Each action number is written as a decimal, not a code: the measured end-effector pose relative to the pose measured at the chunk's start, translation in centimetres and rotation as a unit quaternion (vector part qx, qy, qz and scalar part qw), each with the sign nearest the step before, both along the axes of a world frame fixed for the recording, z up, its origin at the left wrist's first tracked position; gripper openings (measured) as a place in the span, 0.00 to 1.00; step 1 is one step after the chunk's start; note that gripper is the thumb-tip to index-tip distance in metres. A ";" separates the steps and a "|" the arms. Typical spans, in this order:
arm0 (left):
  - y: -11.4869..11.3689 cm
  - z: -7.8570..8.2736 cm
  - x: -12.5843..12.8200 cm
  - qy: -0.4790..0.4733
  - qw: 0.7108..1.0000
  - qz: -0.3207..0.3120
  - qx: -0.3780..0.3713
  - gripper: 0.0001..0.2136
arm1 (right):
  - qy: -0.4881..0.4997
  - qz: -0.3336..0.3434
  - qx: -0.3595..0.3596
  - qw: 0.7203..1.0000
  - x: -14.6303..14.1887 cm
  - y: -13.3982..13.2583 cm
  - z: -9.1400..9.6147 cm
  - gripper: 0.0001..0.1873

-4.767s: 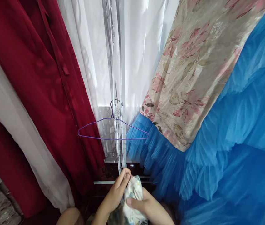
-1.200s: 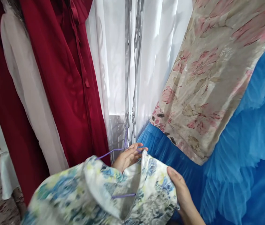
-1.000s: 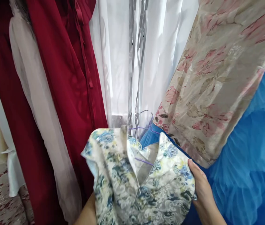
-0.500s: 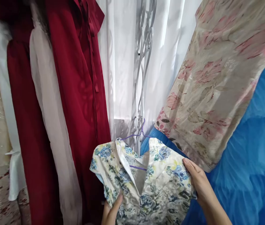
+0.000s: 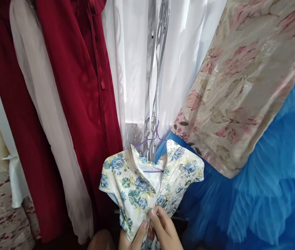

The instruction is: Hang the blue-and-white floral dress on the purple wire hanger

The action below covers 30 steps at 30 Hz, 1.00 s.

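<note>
A white floral dress with blue roses and short cap sleeves hangs on a purple wire hanger in front of me. My left hand grips its front at the lower left, thumb on top of the cloth. Close beside it, my right hand pinches the front edge below the V-neck. Both hands are closed on the fabric near the centre front. The lower part of the garment is partly covered by my hands and cut off by the frame.
Dark red dresses and a pale sheer sleeve hang at the left. A beige dress with pink flowers and a ruffled blue tulle gown hang at the right. A metal rack stands before a white curtain.
My right hand has left the sleeve at the right and come down to the centre front. My left hand has shifted slightly right and down. The view has tilted slightly.
</note>
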<state>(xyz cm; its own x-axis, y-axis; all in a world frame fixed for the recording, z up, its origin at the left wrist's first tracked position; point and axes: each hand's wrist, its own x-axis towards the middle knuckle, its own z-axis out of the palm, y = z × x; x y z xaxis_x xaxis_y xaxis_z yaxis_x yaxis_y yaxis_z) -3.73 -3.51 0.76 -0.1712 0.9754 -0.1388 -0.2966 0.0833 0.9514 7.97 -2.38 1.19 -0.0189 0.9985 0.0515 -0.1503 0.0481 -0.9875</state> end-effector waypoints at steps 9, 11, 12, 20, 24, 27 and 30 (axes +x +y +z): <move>-1.7 1.9 0.3 0.027 0.999 0.014 0.030 0.27 | 0.052 -0.072 -0.003 0.996 0.7 0.1 2.6 0.25; -1.5 1.7 -0.1 0.038 0.998 0.034 0.024 0.29 | 0.063 -0.058 -0.003 0.996 0.9 0.1 3.0 0.26; -1.3 1.4 -0.4 0.049 0.998 0.043 0.014 0.29 | 0.066 -0.053 -0.006 0.996 1.0 0.0 3.1 0.26; 0.3 -0.7 -2.1 0.239 0.939 0.212 0.129 0.33 | 0.040 -0.043 -0.036 0.998 2.3 -1.3 2.5 0.25; -0.9 -1.0 0.2 0.323 0.917 0.107 0.207 0.21 | 0.028 -0.024 -0.043 0.998 2.1 -1.8 2.9 0.25; -2.2 -2.0 2.6 0.263 0.942 0.012 0.209 0.20 | 0.026 -0.021 -0.042 0.999 1.8 -2.0 3.2 0.26; -3.2 -2.7 3.8 0.209 0.958 -0.012 0.195 0.19 | 0.015 -0.034 -0.037 0.999 1.4 -2.3 3.5 0.26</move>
<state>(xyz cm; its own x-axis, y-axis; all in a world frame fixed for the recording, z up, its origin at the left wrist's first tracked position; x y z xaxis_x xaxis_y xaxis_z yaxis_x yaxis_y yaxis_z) 0.08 -6.68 -1.98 -0.1100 0.9435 0.3126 0.1143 -0.3005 0.9469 9.38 -4.65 4.65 0.0493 0.9985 -0.0226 -0.1784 -0.0135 -0.9839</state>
